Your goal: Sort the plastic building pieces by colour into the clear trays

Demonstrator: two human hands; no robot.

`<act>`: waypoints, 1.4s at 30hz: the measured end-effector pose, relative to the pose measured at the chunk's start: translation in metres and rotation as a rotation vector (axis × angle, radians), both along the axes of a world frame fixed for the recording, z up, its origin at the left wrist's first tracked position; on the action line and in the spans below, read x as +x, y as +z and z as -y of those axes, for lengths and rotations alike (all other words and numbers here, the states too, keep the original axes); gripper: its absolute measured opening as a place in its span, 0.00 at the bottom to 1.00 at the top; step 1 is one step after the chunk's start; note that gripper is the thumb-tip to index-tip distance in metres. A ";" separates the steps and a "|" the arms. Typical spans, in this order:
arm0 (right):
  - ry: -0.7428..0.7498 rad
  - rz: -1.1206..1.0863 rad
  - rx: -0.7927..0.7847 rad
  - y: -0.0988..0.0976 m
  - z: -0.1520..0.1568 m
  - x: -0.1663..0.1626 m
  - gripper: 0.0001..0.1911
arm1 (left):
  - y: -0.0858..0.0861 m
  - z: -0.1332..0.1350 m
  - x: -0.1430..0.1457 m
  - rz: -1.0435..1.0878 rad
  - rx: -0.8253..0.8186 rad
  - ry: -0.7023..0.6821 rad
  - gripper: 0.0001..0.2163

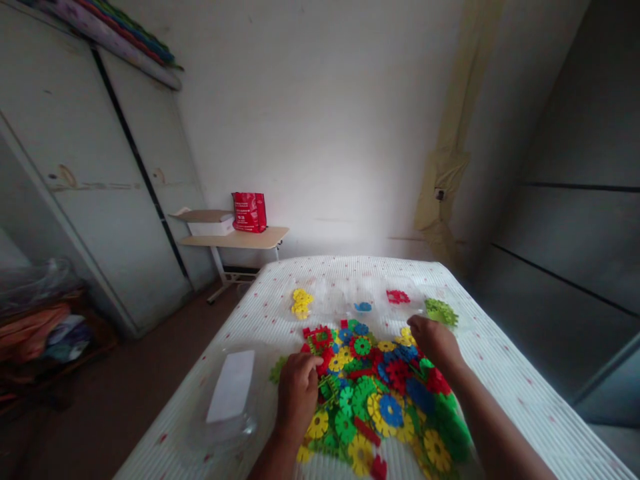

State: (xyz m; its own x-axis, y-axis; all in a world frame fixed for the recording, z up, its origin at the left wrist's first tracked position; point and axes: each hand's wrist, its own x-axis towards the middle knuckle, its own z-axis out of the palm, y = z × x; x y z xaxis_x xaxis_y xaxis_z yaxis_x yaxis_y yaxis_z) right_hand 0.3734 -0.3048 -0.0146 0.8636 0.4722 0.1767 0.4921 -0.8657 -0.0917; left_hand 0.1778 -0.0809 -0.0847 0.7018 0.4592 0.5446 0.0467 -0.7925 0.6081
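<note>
The work in hand looks like picking through the heap of plastic flowers (363, 397) on the near part of the table (510, 367); the left hand (299, 390) curls at the heap's left edge, the right hand (434, 339) at its far right, near some green pieces (441, 311); whether either grips anything, I cannot tell; the next move seems to call for a light fingertip pinch.

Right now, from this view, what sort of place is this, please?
It looks like an indoor room, perhaps in a home: a tall cabinet stands at one side, a covered table is in front, and a red bag sits on a small desk.
</note>
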 end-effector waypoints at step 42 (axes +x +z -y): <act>0.114 -0.047 0.001 -0.009 0.009 -0.009 0.15 | -0.004 -0.002 0.000 -0.008 0.012 -0.007 0.13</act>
